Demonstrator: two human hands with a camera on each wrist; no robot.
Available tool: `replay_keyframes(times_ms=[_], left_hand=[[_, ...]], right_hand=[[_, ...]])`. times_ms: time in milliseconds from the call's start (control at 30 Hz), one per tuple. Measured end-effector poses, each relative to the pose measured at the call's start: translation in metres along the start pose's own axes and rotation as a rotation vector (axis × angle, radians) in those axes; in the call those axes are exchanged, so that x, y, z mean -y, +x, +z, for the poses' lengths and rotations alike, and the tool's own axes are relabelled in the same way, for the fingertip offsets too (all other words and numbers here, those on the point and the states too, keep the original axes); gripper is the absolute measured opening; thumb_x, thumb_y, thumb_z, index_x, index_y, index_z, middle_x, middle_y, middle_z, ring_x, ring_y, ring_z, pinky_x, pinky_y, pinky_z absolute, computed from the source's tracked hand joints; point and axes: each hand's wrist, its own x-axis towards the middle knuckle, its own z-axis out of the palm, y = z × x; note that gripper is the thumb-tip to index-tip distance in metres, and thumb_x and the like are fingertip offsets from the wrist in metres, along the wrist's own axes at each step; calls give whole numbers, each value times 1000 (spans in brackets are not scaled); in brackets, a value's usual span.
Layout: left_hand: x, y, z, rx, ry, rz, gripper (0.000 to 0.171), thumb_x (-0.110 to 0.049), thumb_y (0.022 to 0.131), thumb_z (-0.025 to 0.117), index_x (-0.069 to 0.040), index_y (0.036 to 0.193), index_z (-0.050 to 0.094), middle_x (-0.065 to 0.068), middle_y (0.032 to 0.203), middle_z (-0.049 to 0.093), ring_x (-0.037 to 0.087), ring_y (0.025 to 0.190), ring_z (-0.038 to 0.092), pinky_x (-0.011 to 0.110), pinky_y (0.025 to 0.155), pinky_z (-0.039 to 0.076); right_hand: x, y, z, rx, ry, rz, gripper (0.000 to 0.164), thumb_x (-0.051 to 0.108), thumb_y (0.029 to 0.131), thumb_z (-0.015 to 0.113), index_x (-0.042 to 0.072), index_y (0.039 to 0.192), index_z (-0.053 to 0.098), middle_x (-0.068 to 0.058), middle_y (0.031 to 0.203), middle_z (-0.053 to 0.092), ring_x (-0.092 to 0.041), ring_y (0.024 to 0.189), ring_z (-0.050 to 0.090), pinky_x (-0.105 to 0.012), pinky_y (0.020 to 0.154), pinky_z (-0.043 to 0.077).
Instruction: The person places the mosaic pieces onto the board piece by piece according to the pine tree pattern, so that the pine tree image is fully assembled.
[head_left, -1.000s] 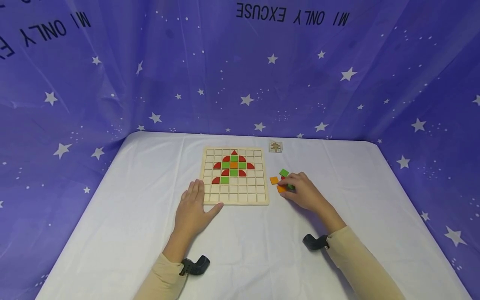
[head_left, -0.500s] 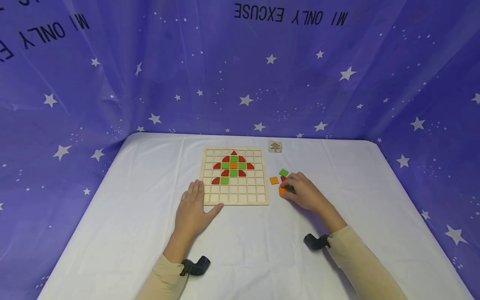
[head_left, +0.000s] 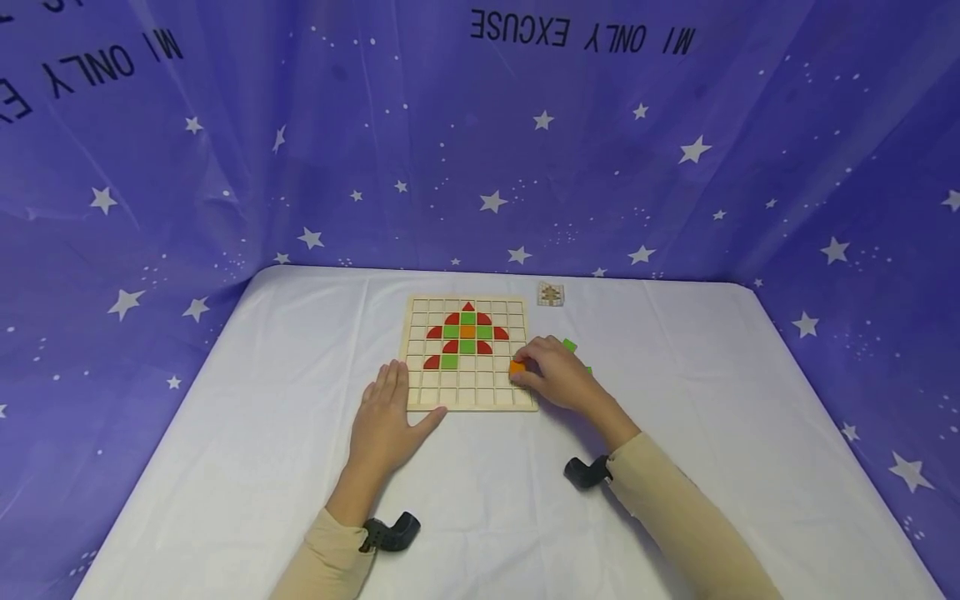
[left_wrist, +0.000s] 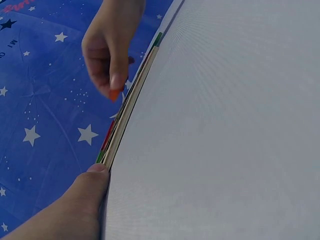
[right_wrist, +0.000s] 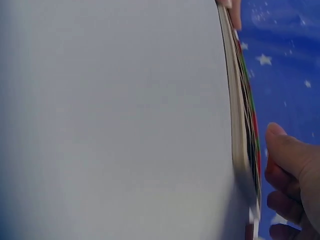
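A wooden grid board (head_left: 483,397) lies on the white-covered table, with red, green and orange pieces set in its cells as a tree-like figure. Fingers straight, my left hand (head_left: 381,421) rests along the board's left edge, its thumb near the front corner. Over the board's right side, my right hand (head_left: 558,375) pinches an orange square tile (head_left: 517,369) between thumb and fingers. The left wrist view has that orange tile (left_wrist: 114,94) above the board's edge. Just beyond the right hand a green tile (head_left: 570,345) shows, partly covered; other loose pieces are hidden beneath the hand.
Behind the board's right corner lies a small card (head_left: 551,294) with a brown tree-like pattern. A purple star-printed curtain (head_left: 450,150) surrounds the back and sides of the table (head_left: 480,500). Each wrist carries a black camera mount (head_left: 393,532).
The right hand has lifted the orange tile from the loose pieces and carried it left over the board's right side. The left hand has stayed in place.
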Motion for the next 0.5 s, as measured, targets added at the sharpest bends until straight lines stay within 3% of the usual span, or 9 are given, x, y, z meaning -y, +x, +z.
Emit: replay_keyframes(times_ms=[267,500], left_hand=[[0,1,0,0,4,6,105,-71,88,53,2,157,19,19,165,19,34,154,16,51,125,18],[1,2,0,9,9,6,106,-72,88,52,1,157,19,19,165,19,34,154,15,51,125,18]], right_hand=[[32,30,21,14,-67,-68,34,43,90,72,17,112,72,5,104,67,-14,97,55,-34,87,51],[46,40,29,5,-114,-96,31,43,90,72,18,108,75,5,103,68,-14,97,56,-33,87,51]])
